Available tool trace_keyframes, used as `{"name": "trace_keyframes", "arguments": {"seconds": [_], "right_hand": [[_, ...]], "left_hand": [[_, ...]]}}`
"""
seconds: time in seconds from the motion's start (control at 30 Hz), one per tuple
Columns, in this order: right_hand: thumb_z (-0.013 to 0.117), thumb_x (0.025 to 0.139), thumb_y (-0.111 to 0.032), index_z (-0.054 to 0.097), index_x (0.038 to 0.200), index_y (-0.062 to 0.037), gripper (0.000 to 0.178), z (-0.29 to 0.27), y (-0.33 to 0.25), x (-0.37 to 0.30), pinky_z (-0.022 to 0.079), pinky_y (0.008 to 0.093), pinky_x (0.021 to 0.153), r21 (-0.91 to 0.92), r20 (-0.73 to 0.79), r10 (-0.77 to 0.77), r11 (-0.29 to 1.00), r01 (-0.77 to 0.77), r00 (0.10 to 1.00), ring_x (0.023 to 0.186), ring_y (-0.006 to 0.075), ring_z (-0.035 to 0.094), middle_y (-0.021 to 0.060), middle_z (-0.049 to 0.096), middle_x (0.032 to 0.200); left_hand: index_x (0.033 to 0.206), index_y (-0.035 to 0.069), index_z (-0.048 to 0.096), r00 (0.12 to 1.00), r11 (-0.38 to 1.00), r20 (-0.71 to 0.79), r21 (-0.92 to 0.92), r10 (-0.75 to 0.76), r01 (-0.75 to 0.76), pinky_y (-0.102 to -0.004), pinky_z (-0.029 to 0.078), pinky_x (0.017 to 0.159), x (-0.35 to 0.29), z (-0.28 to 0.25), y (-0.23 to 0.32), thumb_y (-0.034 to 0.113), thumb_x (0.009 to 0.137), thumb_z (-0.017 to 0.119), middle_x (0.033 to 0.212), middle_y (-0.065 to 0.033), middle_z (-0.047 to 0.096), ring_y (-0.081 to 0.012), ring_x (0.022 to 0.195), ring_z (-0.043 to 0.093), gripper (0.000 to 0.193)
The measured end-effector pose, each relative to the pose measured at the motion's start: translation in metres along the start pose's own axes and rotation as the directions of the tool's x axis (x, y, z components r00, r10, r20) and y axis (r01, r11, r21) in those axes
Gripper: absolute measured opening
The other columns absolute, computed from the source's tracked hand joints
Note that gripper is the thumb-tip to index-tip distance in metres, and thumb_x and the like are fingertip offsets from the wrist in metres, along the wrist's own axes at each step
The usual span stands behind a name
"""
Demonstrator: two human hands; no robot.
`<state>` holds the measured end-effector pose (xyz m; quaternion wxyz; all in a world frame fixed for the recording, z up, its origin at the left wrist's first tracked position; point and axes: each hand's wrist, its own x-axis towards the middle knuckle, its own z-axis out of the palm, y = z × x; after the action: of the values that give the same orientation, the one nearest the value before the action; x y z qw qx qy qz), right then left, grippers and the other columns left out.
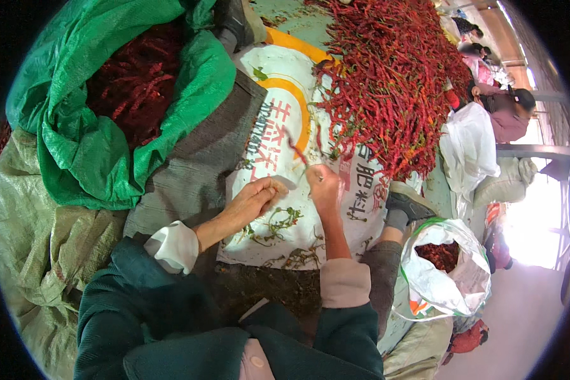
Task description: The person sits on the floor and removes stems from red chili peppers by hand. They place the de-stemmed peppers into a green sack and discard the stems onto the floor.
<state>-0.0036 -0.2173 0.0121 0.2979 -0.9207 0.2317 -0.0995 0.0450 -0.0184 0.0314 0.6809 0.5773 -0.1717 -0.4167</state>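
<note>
My right hand [323,185] is closed on a dried red chili [294,147], pinching it at its lower end so the pod sticks up and to the left. My left hand [254,200] rests just to its left on the white woven sack [278,126], fingers curled; whether it holds anything I cannot tell. Green stems [278,221] lie on the sack under both hands. A large heap of red chilies [392,76] spreads beyond the hands.
A green sack [101,145] full of dark red chilies stands at the left. A white bag [449,278] with chilies sits at my right, beside my shoe [408,201]. Several people sit along the heap's far right side [506,111].
</note>
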Motion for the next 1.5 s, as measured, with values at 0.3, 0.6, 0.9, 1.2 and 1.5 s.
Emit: {"name": "trace_keyframes", "arguments": {"seconds": [0.3,0.6,0.9,1.2,1.5], "right_hand": [[0.059,0.075,-0.017,0.054,0.070,-0.0062,0.013,-0.055,-0.059,-0.060,0.042,0.0372,0.048,-0.182,0.231,-0.414,0.871,0.457,0.880,0.055,0.0284,0.055,0.0099,0.055,0.063],[0.058,0.078,-0.011,0.060,0.073,-0.0041,0.009,-0.025,-0.066,-0.059,0.041,0.0275,0.045,-0.266,-0.214,-0.350,0.919,0.290,0.912,0.046,0.0176,0.053,0.0067,0.056,0.058],[0.057,0.080,-0.029,0.063,0.082,-0.0060,0.024,-0.010,-0.019,0.023,0.041,0.0409,0.060,-0.058,-0.166,-0.023,0.998,0.014,0.986,0.069,0.0307,0.058,0.0138,0.062,0.076],[0.064,0.073,-0.016,0.065,0.084,-0.0036,0.017,0.009,-0.026,-0.008,0.046,0.0312,0.061,0.165,0.050,0.017,0.986,-0.025,0.999,0.069,0.0201,0.062,0.0122,0.064,0.077],[0.062,0.080,-0.017,0.062,0.094,0.0022,0.023,-0.035,-0.068,-0.073,0.042,0.0204,0.053,0.423,0.324,0.176,0.852,-0.309,0.930,0.060,0.0072,0.053,0.0041,0.062,0.074]], "left_hand": [[0.099,0.000,0.054,0.692,0.236,0.382,0.748,0.612,-0.621,-0.0376,0.047,0.061,0.001,0.008,-0.001,0.003,0.068,0.061,0.078,-0.0120,0.052,-0.0296,0.072,0.055,0.031],[0.074,0.003,0.054,0.975,0.931,0.010,0.295,0.222,-0.215,-0.0302,0.038,0.049,-0.002,0.009,-0.008,0.016,0.085,0.052,0.059,-0.0029,0.046,-0.0158,0.056,0.049,0.017],[0.072,0.009,0.047,0.992,0.953,-0.002,-0.279,-0.123,0.117,-0.0222,0.032,0.049,-0.002,0.000,0.001,0.033,0.094,0.037,0.063,0.0019,0.042,-0.0070,0.051,0.035,0.034],[0.096,0.002,0.053,0.970,0.701,0.013,-0.688,-0.245,0.186,-0.0205,0.037,0.052,0.009,-0.009,-0.004,0.021,0.092,0.044,0.066,0.0024,0.040,-0.0059,0.056,0.036,0.022],[0.092,0.004,0.058,0.970,0.914,0.092,-0.325,-0.224,0.242,-0.0186,0.030,0.044,0.004,-0.003,-0.009,0.018,0.089,0.049,0.059,0.0056,0.043,-0.0024,0.050,0.034,0.017]]}}
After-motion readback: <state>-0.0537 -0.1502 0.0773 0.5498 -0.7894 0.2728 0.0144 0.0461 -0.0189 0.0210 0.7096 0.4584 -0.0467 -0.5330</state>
